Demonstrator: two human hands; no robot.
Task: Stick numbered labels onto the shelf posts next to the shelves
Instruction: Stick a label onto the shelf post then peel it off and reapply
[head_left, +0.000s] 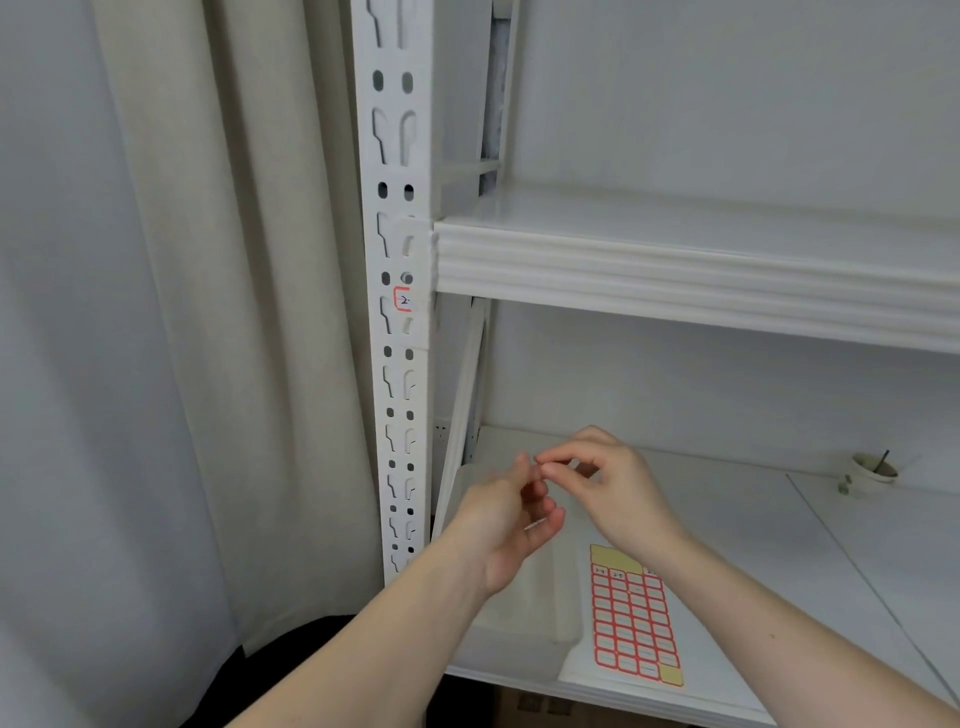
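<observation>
Two hands: both bare and raised above the lower shelf, fingertips meeting just right of the post.
Left hand (506, 525): palm turned toward the right, fingers curled loosely, thumb and forefinger tips up against the right hand's fingertips; whether a label is between them is too small to tell.
Right hand (610, 486): reaches in from the near right, thumb and forefinger pinched together at the left hand's fingertips, the other fingers bent; what the pinch holds, I cannot tell.
Label sheet (631, 618): lies flat on the lower shelf near its front edge, just below the right wrist; a grid of red-bordered white labels on yellow backing, with bare yellow at the top and at the near right corner, and small writing on a few labels in the top row.
Tray (524, 618): a shallow pale tray on the lower shelf, left of the label sheet and partly under the left hand.
Lower shelf (779, 561): white, flat, running to the right.
Shelf post (397, 332): white upright with paired slots and holes, left of the hands, beside a beige curtain (249, 312).
Stuck label (402, 300): a red-bordered label with handwriting on the post, level with the underside of the upper shelf's front edge.
Upper shelf (675, 280): white ribbed front edge, joined to the post.
Small cup (872, 467): far right on the lower shelf, a dark stick inside.
</observation>
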